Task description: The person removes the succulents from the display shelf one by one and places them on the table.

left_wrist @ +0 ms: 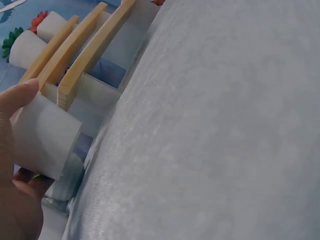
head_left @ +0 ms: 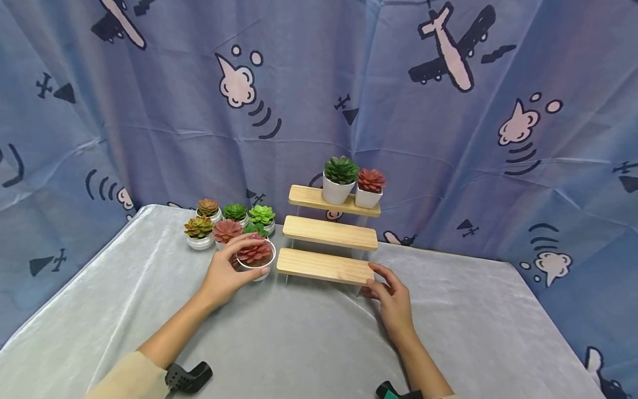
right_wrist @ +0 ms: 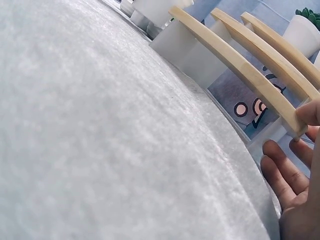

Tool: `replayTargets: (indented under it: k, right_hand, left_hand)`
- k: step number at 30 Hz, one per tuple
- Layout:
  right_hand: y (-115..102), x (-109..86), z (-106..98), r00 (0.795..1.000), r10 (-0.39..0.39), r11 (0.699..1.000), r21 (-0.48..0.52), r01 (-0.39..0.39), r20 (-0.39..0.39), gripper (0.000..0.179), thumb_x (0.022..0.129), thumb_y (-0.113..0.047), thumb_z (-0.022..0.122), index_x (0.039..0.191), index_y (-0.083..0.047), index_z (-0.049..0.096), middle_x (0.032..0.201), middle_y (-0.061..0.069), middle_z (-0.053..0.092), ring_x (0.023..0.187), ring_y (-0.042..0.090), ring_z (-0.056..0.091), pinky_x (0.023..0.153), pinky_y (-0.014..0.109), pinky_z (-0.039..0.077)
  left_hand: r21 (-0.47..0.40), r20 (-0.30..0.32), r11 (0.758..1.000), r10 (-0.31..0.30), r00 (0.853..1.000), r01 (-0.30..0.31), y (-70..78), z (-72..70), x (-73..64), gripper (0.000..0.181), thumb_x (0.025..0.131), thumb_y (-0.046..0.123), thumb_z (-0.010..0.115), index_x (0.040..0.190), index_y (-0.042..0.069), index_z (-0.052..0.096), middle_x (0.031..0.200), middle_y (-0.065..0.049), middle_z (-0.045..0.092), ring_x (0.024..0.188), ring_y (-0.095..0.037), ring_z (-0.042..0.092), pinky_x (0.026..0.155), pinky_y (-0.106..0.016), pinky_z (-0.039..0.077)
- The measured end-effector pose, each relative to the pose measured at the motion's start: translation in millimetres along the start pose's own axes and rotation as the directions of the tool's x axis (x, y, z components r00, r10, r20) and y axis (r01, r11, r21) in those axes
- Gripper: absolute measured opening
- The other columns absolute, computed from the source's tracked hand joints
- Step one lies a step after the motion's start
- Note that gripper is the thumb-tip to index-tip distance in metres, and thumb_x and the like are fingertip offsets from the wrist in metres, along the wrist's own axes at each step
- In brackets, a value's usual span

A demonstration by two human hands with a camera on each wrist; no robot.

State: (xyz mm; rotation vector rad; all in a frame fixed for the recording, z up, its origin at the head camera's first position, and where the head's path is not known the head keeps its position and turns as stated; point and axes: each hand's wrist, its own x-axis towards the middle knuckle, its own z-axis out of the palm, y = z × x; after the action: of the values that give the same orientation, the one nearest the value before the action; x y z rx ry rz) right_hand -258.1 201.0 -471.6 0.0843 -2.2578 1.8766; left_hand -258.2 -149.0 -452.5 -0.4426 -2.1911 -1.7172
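Observation:
My left hand (head_left: 226,274) holds a round white pot with a red succulent (head_left: 255,253), thumb on one side and fingers on the other. In the left wrist view, the white pot (left_wrist: 47,137) is beside the end of a three-step wooden stand (left_wrist: 95,47). With thumb and finger, my right hand (head_left: 394,302) pinches the right end of the stand's lowest board (head_left: 324,267). The right wrist view shows that grip at the board's end (right_wrist: 287,117), the other fingers bent below it. On the top board are a green succulent (head_left: 340,180) and a smaller red one (head_left: 370,188), both in white pots.
Several small potted succulents stand together behind the left hand, among them an orange-green one (head_left: 199,231), a pink one (head_left: 227,230) and a bright green one (head_left: 261,215). Grey cloth (head_left: 309,343) covers the table. A blue printed curtain (head_left: 309,83) hangs behind it.

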Motion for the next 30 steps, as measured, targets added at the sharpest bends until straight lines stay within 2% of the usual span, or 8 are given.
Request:
replayTargets:
  k: [7,14,18,23,30]
  right_hand:
    - [-0.7,-0.2,0.4,1.000,0.006,1.000,-0.003,-0.006,0.003,0.036,0.098,0.000,0.059,0.134,-0.001,0.061,0.137,0.013,0.059,0.078,0.006,0.070,0.074,0.021,0.061]
    - [0.1,0.2,0.4,1.000,0.000,1.000,0.001,0.000,-0.002,0.037,0.098,-0.002,0.059,0.135,-0.002,0.061,0.133,0.008,0.060,0.079,0.006,0.071,0.074,0.022,0.061]
    - [-0.3,-0.2,-1.1,1.000,-0.006,1.000,-0.010,0.006,0.000,0.036,0.099,-0.003,0.059,0.135,-0.002,0.061,0.130,0.003,0.061,0.080,0.007,0.071,0.074,0.022,0.061]
    - [0.1,0.0,-1.9,1.000,-0.006,1.000,-0.009,0.006,-0.006,0.036,0.099,-0.002,0.059,0.134,-0.002,0.061,0.131,0.005,0.061,0.079,0.006,0.071,0.074,0.022,0.061]
    - [-2.0,-1.5,0.5,1.000,-0.012,1.000,0.020,0.012,-0.006,0.035,0.097,0.001,0.059,0.133,0.003,0.061,0.136,0.020,0.059,0.077,0.006,0.070,0.072,0.021,0.061]
  left_hand:
    - [0.035,0.013,0.999,-0.004,1.000,0.004,-7.4,-0.3,-2.0,0.055,0.073,0.008,0.089,0.125,0.009,0.069,0.143,-0.015,0.058,0.140,-0.031,0.046,0.107,-0.005,0.035]
    - [-0.010,0.052,1.000,0.008,0.999,-0.007,-12.8,2.9,-5.1,0.054,0.074,0.003,0.088,0.124,0.004,0.068,0.144,-0.020,0.054,0.139,-0.035,0.045,0.104,-0.004,0.039]
    - [0.020,0.046,1.000,0.004,0.999,-0.005,-13.7,3.5,-5.5,0.053,0.074,0.006,0.088,0.124,0.008,0.069,0.144,-0.018,0.055,0.140,-0.033,0.045,0.107,-0.006,0.036]
    - [0.113,0.030,0.993,0.020,0.999,-0.023,-14.7,3.8,-6.0,0.053,0.074,0.012,0.090,0.123,0.015,0.070,0.143,-0.013,0.057,0.139,-0.031,0.048,0.114,-0.020,0.032]
    - [0.173,0.040,0.985,-0.011,0.999,0.004,-8.1,-0.3,-3.5,0.053,0.075,0.015,0.090,0.124,0.013,0.070,0.145,-0.015,0.056,0.139,-0.034,0.048,0.118,-0.045,0.035]
